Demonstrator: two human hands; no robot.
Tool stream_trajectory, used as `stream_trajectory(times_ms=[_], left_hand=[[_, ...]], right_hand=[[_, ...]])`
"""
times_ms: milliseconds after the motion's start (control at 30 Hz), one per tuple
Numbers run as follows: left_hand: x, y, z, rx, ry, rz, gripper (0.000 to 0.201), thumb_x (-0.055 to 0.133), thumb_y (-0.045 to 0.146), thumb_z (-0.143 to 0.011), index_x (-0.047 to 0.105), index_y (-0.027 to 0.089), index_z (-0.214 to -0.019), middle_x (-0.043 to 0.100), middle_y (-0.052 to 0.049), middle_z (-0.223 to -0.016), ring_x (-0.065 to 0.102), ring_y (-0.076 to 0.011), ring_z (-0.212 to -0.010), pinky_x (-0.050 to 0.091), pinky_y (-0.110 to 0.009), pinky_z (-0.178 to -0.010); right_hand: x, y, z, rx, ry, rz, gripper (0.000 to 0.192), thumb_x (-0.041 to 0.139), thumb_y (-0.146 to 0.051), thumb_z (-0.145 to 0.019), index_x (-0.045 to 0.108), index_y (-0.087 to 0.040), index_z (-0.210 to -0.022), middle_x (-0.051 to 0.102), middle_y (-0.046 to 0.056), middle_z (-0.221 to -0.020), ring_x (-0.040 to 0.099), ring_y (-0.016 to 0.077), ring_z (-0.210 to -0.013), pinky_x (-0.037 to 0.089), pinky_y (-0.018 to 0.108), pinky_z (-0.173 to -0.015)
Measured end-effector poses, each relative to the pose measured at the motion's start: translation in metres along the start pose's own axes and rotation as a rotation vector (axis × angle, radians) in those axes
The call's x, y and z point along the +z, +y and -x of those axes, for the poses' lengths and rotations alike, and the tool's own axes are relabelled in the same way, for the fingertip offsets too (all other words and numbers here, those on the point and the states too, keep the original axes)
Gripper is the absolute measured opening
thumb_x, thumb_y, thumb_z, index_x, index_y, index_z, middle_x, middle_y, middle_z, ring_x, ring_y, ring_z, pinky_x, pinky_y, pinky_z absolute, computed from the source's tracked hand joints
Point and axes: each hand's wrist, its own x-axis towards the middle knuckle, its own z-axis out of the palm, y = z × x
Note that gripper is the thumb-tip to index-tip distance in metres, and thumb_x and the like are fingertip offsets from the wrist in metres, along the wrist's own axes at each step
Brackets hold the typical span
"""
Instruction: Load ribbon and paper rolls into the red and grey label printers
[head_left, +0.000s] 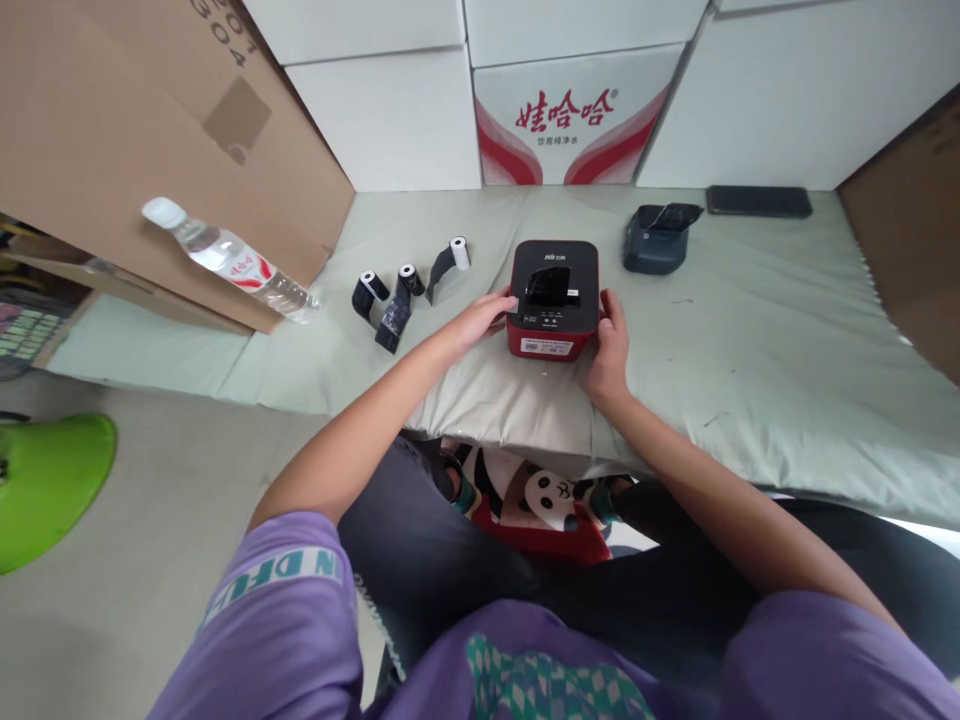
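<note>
A small red and black printer (pixel 553 300) sits on the pale green mat (pixel 750 340), close to the near edge and straight in front of the person. The left hand (pixel 480 322) is on its left side, fingers laid flat against the casing and the thumb near the top corner. The right hand (pixel 611 345) is on its right side, fingers curled around the near right corner. So both hands press on the printer from opposite sides, and it lies between them; neither hand is closer than the other. The printer is almost square, with the front panel and white label turned toward the person, and the top slot looks open.

To the left of the printer, a little further away, lie three paper rolls (pixel 405 290) with dark strips pulled out. A water bottle (pixel 229 258) lies on its side further left, against a brown cardboard box (pixel 112 140). Far right of the printer is a second, grey printer (pixel 656 240), and behind it a dark flat device (pixel 757 201). White cartons (pixel 570 120) stand along the far edge.
</note>
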Motion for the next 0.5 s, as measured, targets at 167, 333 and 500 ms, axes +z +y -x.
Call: stream_trajectory(times_ms=[167,333,500], left_hand=[[-0.007,0.004,0.0,-0.04,-0.065,0.051,0.045,0.067,0.031,-0.086,0.072,0.024,-0.13,0.077,-0.005,-0.129,0.067,-0.0234,-0.134,0.054,-0.038,-0.115],[-0.01,0.004,-0.003,-0.046,-0.094,0.062,0.058,0.07,0.028,-0.085,0.066,0.028,-0.143,0.076,-0.007,-0.135,0.066,-0.0269,-0.137,0.054,-0.043,-0.116],[-0.014,-0.002,-0.007,-0.068,-0.155,0.099,0.054,0.071,0.031,-0.088,0.067,0.025,-0.141,0.071,-0.009,-0.145,0.064,-0.0284,-0.14,0.055,-0.042,-0.116]], right_hand=[[0.003,0.007,-0.001,-0.002,0.007,-0.038,0.08,0.03,-0.071,-0.098,0.041,-0.026,-0.163,0.051,0.011,-0.163,0.055,0.0286,-0.148,0.046,0.053,-0.124],[0.002,0.007,0.0,0.012,0.0,-0.03,0.079,0.032,-0.072,-0.097,0.042,-0.028,-0.162,0.049,0.01,-0.165,0.055,0.0281,-0.147,0.047,0.053,-0.123],[0.002,0.009,0.0,-0.008,0.032,-0.059,0.076,0.034,-0.071,-0.098,0.046,-0.025,-0.158,0.052,0.012,-0.161,0.056,0.028,-0.145,0.045,0.054,-0.124]])
